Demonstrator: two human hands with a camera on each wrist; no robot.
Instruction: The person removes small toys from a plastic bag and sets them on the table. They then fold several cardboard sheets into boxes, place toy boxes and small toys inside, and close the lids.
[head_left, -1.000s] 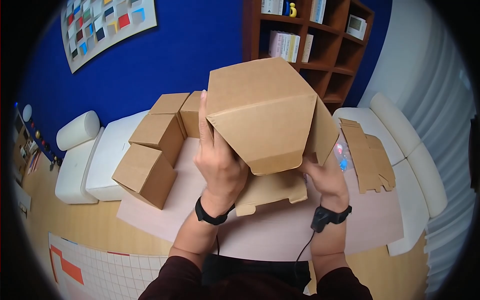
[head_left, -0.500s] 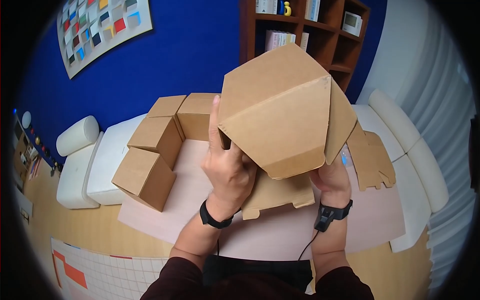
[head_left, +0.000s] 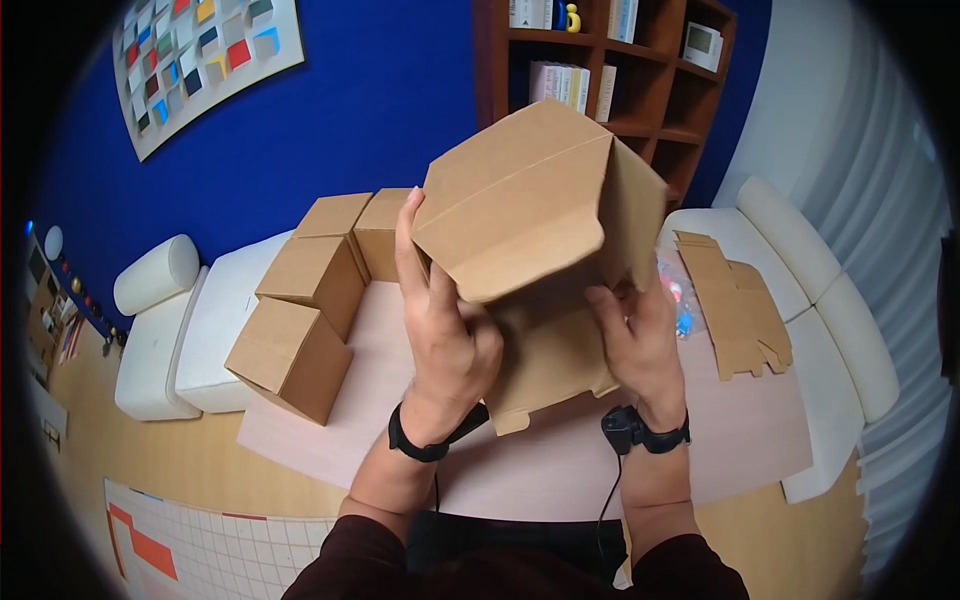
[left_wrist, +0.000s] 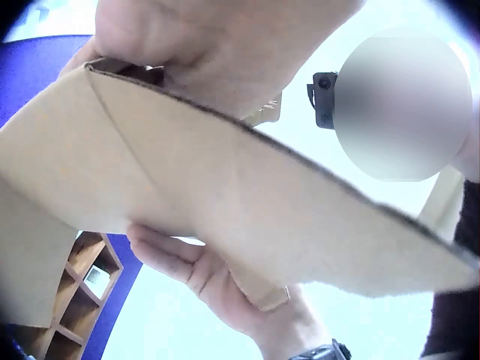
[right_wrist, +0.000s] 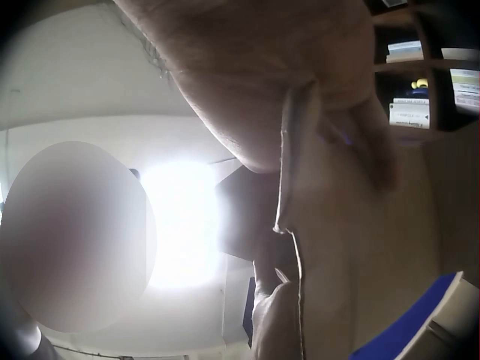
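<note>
A brown cardboard box with loose flaps is held up above the table in the head view, its near end gaping. The left hand grips its left side, index finger raised along the edge and the other fingers bent. At the right, the right hand holds a side flap, thumb toward the opening. A lower flap with small tabs hangs between the hands. In the left wrist view a cardboard panel crosses the frame, with the right hand under it. The right wrist view shows a cardboard edge against the palm.
Several closed boxes stand at the left of the pale table. Flattened cardboard lies at the right, beside a clear bag with colourful contents. White sofas flank the table; a wooden shelf stands behind.
The box has shifted left and tilted, and its near flap stands higher so that the opening shows. The left hand has moved left with it. The right hand has turned, its thumb now visible.
</note>
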